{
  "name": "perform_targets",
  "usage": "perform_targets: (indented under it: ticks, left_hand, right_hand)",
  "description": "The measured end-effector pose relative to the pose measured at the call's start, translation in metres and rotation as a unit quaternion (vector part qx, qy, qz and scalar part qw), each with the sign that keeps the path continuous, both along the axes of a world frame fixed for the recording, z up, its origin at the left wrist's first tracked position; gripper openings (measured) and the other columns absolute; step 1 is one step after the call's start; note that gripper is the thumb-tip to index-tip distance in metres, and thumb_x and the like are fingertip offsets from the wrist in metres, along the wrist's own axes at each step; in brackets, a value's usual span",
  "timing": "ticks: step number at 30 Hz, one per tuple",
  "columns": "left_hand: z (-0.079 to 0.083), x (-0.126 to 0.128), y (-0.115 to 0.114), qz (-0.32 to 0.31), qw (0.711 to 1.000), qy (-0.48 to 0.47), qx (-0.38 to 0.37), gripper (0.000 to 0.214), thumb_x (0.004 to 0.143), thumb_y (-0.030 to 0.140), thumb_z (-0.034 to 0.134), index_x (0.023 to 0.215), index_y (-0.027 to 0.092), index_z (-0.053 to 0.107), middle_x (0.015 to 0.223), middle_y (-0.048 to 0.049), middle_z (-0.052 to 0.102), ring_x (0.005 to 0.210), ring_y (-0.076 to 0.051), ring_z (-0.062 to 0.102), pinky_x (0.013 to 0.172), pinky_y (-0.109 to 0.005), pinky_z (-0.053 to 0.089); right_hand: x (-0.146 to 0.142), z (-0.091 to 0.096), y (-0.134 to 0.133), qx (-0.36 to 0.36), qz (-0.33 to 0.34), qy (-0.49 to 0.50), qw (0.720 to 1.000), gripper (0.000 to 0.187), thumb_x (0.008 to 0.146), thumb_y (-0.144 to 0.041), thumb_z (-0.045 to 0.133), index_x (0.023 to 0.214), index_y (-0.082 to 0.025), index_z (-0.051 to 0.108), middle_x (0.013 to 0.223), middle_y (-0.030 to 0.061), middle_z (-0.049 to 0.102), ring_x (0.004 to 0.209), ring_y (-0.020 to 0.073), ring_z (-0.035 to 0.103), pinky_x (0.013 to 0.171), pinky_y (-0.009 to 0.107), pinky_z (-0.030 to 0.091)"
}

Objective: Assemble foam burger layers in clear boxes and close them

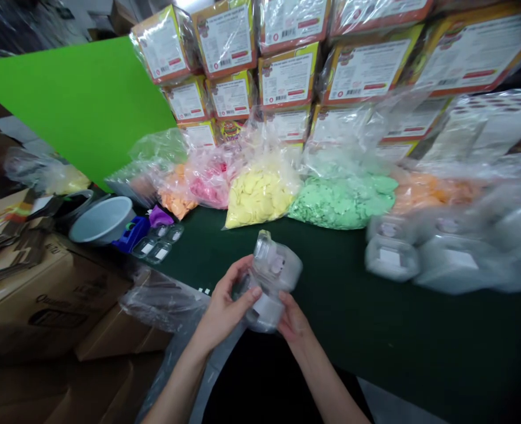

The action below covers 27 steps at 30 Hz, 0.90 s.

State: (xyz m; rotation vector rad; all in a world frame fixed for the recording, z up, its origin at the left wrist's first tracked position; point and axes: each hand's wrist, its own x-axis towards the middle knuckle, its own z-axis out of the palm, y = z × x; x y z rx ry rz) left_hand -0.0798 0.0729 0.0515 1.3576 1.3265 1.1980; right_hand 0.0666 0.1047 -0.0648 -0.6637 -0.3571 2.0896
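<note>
In the head view, the bag of yellow pieces (263, 191) stands on the dark green counter (344, 330) and serves as the landmark. Nearer the person than that bag, in front of it, is a clear plastic container (278, 265), held between both hands. The left hand (229, 303) grips its left side with the thumb laid across the front; the right hand (294, 318) has its fingers on the lower right edge. Blur hides whether it is one container or several nested together.

Just left of the yellow bag is a bag of pink pieces (210, 185); well to its left are a pale bowl (104, 221), a blue tape dispenser (130, 234) and small clear containers (160, 252). Just right of it lies a bag of green pieces (346, 200), and farther right stand more clear containers (391, 253), blurred. Behind it rise stacked boxes (286, 76) with white labels.
</note>
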Motion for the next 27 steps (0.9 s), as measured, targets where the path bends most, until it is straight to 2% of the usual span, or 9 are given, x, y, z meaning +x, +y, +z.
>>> perform_targets:
  ticks: [5,8,12,15,18,20,23,25,27]
  left_hand:
    - [-0.002,0.015,0.01,-0.032,0.999,-0.041,-0.005,0.059,0.091,0.044,0.068,0.143,0.022,0.051,0.143,-0.0107,0.059,0.134,-0.027,0.054,0.116,-0.042,0.04]
    - [0.0,0.037,0.014,-0.027,0.999,0.03,-0.011,0.062,0.087,0.045,0.073,0.142,0.025,0.052,0.141,-0.0093,0.061,0.13,-0.029,0.057,0.113,-0.043,0.042]
    - [0.01,0.06,0.019,-0.037,0.992,0.125,0.005,0.074,0.081,0.047,0.079,0.147,0.03,0.049,0.146,-0.0087,0.056,0.132,-0.032,0.054,0.111,-0.045,0.043]
    - [0.016,0.066,0.028,-0.055,0.992,0.115,0.012,0.07,0.085,0.046,0.075,0.147,0.028,0.048,0.146,-0.0087,0.056,0.134,-0.03,0.052,0.114,-0.044,0.04]
    - [0.016,0.069,0.036,-0.082,0.994,0.078,0.005,0.062,0.089,0.045,0.071,0.144,0.026,0.05,0.143,-0.008,0.059,0.133,-0.027,0.054,0.114,-0.04,0.04]
    - [0.01,0.071,0.04,-0.084,0.993,0.086,0.012,0.064,0.087,0.044,0.073,0.144,0.026,0.051,0.143,-0.0082,0.059,0.132,-0.026,0.055,0.113,-0.039,0.04]
    - [-0.009,0.079,0.046,-0.055,0.99,0.124,0.032,0.066,0.083,0.042,0.077,0.142,0.025,0.053,0.137,-0.0088,0.062,0.124,-0.026,0.058,0.109,-0.039,0.042]
    - [-0.025,0.086,0.049,-0.047,0.99,0.129,0.036,0.066,0.082,0.042,0.078,0.141,0.024,0.054,0.132,-0.0089,0.064,0.118,-0.025,0.061,0.105,-0.039,0.045]
    - [-0.039,0.096,0.051,-0.052,0.99,0.128,0.034,0.064,0.082,0.043,0.078,0.139,0.024,0.055,0.13,-0.009,0.065,0.115,-0.025,0.062,0.103,-0.039,0.047]
  right_hand:
    - [0.019,0.002,0.007,0.016,-0.027,-0.012,0.999,0.064,0.063,-0.046,0.088,0.119,-0.022,0.069,0.119,0.0099,0.075,0.123,0.0352,0.063,0.111,0.052,0.043]
    - [0.038,0.007,0.01,0.025,-0.053,-0.037,0.998,0.07,0.059,-0.053,0.088,0.12,-0.024,0.069,0.117,0.008,0.075,0.124,0.0353,0.062,0.113,0.053,0.041]
    - [0.052,0.008,0.012,0.031,-0.075,-0.028,0.996,0.065,0.06,-0.064,0.084,0.112,-0.028,0.071,0.122,0.0067,0.073,0.129,0.0359,0.059,0.112,0.053,0.044]
    - [0.054,0.004,0.013,0.026,-0.091,-0.023,0.995,0.056,0.062,-0.059,0.084,0.107,-0.028,0.071,0.124,0.0061,0.072,0.127,0.037,0.06,0.109,0.053,0.048]
    - [0.056,0.001,0.013,0.027,-0.107,-0.02,0.994,0.051,0.063,-0.054,0.084,0.104,-0.026,0.071,0.122,0.0078,0.073,0.125,0.0378,0.062,0.107,0.054,0.049]
    - [0.06,0.003,0.012,0.026,-0.12,-0.022,0.992,0.05,0.063,-0.051,0.085,0.103,-0.025,0.071,0.118,0.0079,0.074,0.124,0.0372,0.063,0.108,0.053,0.049]
    - [0.07,0.011,0.015,0.027,-0.155,-0.066,0.985,0.051,0.064,-0.039,0.089,0.109,-0.025,0.069,0.113,0.0061,0.076,0.119,0.0337,0.066,0.109,0.051,0.048]
    - [0.083,0.014,0.018,0.041,-0.179,-0.113,0.977,0.065,0.061,-0.031,0.092,0.119,-0.025,0.066,0.117,0.0061,0.075,0.12,0.0319,0.066,0.111,0.05,0.046]
    - [0.101,0.012,0.02,0.068,-0.211,-0.179,0.959,0.089,0.056,-0.028,0.095,0.137,-0.026,0.056,0.132,0.0081,0.069,0.128,0.0316,0.061,0.115,0.051,0.043]
